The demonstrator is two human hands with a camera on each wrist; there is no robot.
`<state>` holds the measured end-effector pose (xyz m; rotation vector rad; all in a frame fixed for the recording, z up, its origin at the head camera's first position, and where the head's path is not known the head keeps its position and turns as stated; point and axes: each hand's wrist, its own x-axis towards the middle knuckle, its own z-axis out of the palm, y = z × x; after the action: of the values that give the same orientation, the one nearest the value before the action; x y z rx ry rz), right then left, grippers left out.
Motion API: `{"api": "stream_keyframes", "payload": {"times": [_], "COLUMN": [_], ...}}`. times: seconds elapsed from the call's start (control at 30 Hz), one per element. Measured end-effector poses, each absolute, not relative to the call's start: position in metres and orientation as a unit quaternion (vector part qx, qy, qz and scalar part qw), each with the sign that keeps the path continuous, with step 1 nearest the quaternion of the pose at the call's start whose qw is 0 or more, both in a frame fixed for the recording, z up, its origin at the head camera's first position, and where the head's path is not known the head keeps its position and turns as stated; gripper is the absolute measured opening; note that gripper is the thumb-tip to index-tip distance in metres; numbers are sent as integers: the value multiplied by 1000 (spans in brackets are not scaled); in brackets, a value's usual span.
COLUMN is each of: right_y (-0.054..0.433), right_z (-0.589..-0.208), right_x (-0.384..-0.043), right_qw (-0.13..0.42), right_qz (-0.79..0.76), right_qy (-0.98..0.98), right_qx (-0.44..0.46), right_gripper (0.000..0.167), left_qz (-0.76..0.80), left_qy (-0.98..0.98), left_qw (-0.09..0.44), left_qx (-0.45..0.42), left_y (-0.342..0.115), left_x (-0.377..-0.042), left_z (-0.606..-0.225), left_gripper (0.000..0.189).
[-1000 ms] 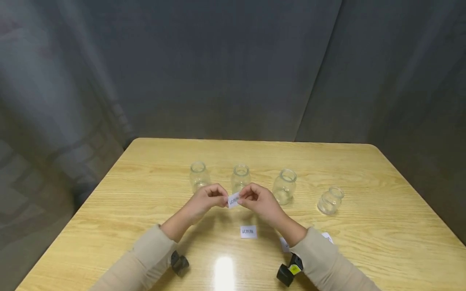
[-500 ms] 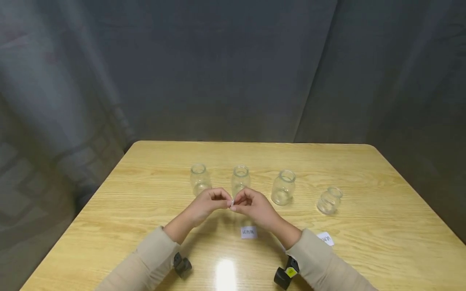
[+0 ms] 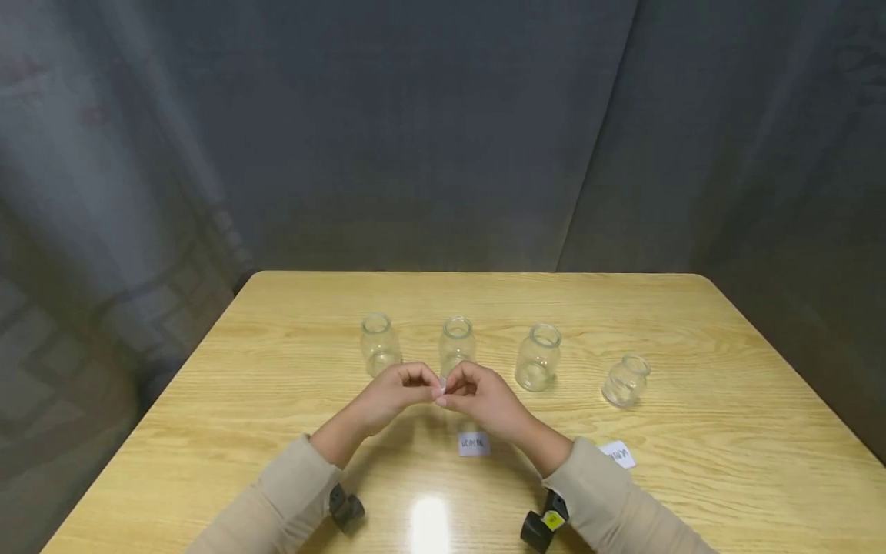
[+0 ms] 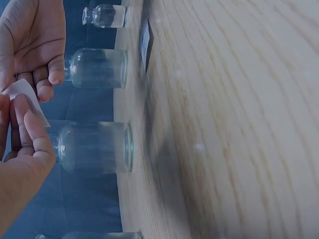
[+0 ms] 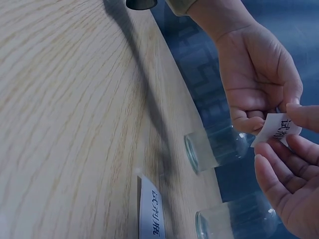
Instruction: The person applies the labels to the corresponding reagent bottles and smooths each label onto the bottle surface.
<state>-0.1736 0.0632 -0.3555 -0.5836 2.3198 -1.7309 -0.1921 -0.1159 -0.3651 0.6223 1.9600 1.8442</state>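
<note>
Just in front of the second glass jar (image 3: 457,338), my left hand (image 3: 391,392) and right hand (image 3: 487,396) meet fingertip to fingertip. Between them they pinch a small white paper label (image 5: 274,128), which bears dark printed characters in the right wrist view. From the head only a sliver of it shows; in the left wrist view its blank side (image 4: 25,94) appears bent. Below the hands a second label (image 3: 474,444) lies flat on the table, and another label (image 3: 618,454) lies beside the right sleeve.
Other clear glass jars stand in the same row: one jar (image 3: 380,346) at the left, one jar (image 3: 537,358) right of the hands, and a smaller jar (image 3: 626,381) farther right. Black wrist cameras (image 3: 346,508) hang under both sleeves. A grey curtain (image 3: 415,154) rises behind the wooden table (image 3: 277,308).
The hands have drawn closer together and slightly lower. The label, whose writing faced the head camera a second ago, is now mostly hidden between the fingertips. The right sleeve now covers another label.
</note>
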Motion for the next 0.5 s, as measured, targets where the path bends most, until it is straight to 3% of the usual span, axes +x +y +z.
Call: {"api": "stream_keyframes", "payload": {"times": [0.5], "right_y": [62], "right_z": [-355], "right_x": [-171], "right_qw": [91], "right_qz": [-589], "right_qy": [776], "right_qx": [-206], "right_gripper": [9], "left_qz": [660], "left_qy": [692], "left_qw": [191], "left_qx": [223], "left_y": [-122], "left_x": [-192], "left_z": [-365], "left_gripper": [3]}}
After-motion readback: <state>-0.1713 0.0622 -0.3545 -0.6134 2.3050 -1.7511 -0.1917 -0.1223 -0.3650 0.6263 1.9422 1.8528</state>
